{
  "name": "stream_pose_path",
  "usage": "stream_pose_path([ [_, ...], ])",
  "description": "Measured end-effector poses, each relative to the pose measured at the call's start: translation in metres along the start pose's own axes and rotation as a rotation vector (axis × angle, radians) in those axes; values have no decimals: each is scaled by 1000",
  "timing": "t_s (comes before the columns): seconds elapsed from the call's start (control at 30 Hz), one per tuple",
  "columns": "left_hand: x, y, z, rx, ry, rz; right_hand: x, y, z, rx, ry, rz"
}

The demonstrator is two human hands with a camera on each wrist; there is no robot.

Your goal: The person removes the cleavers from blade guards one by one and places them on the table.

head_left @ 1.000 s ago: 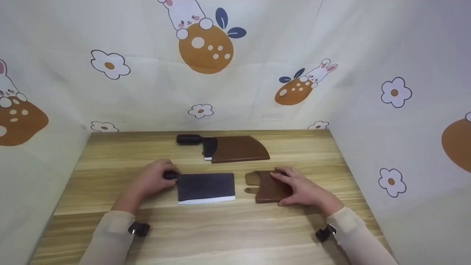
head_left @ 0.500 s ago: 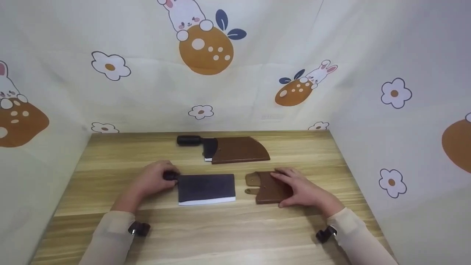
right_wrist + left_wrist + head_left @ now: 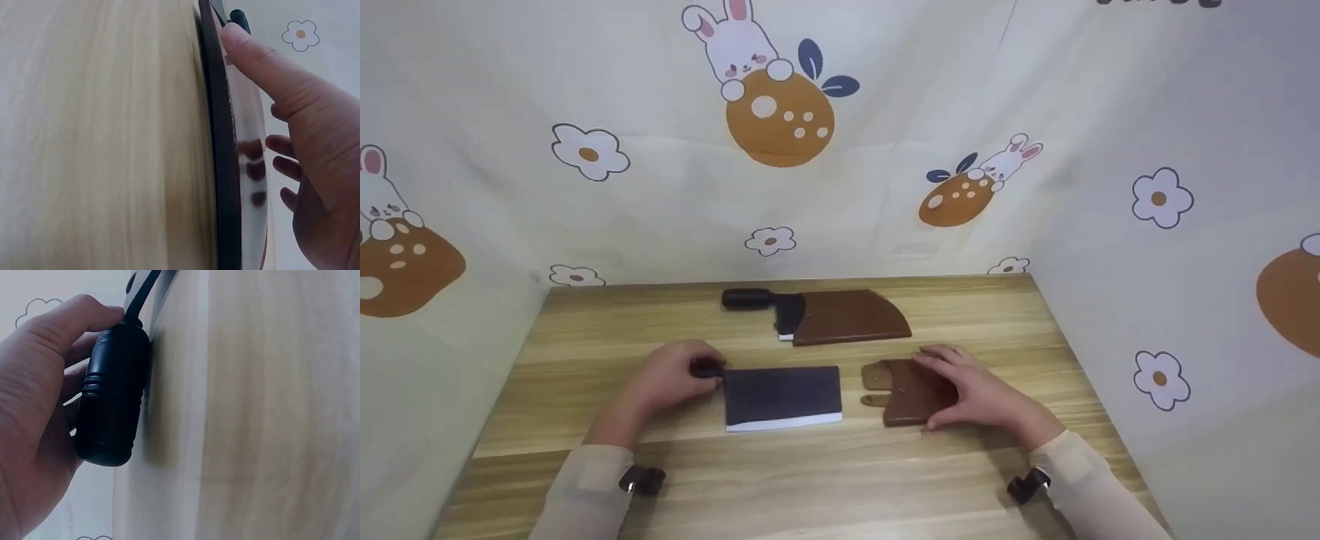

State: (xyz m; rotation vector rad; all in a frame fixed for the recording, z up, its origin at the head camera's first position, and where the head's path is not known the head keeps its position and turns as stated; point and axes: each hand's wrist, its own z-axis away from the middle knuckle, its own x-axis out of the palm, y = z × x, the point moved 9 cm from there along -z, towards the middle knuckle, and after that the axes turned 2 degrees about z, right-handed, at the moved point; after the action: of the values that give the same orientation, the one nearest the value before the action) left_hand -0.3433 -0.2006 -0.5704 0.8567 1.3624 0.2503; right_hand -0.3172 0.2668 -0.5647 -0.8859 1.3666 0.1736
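Observation:
A cleaver with a dark rectangular blade and a pale cutting edge lies flat on the table. My left hand holds its black handle; in the left wrist view the thumb presses at the collar and the fingers lie behind. To the right is a brown leather knife sheath, its two strap tabs towards the cleaver. My right hand spreads over the sheath's right end. In the right wrist view its thumb is at the sheath's edge, while the other fingers stand apart from the glossy surface.
Behind these lies a second cleaver, its black handle pointing left and its blade in a brown sheath. Cloth walls with rabbit and flower prints enclose the back and sides of the wood-grain table.
The head view has tilted up slightly, so everything appears lower. Both hands, the cleaver and the sheath keep their places relative to each other.

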Motion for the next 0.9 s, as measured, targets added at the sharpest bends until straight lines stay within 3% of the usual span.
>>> stream_pose_path([
  [0.23,-6,1,5,-31,22,24,-3,-8,-6,-28,28,31],
  [0.63,-18,24,-29,84,90,-18,-25,-11,-30,-24,115,97],
  [0.9,-25,26,-44,70,96,-23,-32,-19,-59,-63,152,94],
])
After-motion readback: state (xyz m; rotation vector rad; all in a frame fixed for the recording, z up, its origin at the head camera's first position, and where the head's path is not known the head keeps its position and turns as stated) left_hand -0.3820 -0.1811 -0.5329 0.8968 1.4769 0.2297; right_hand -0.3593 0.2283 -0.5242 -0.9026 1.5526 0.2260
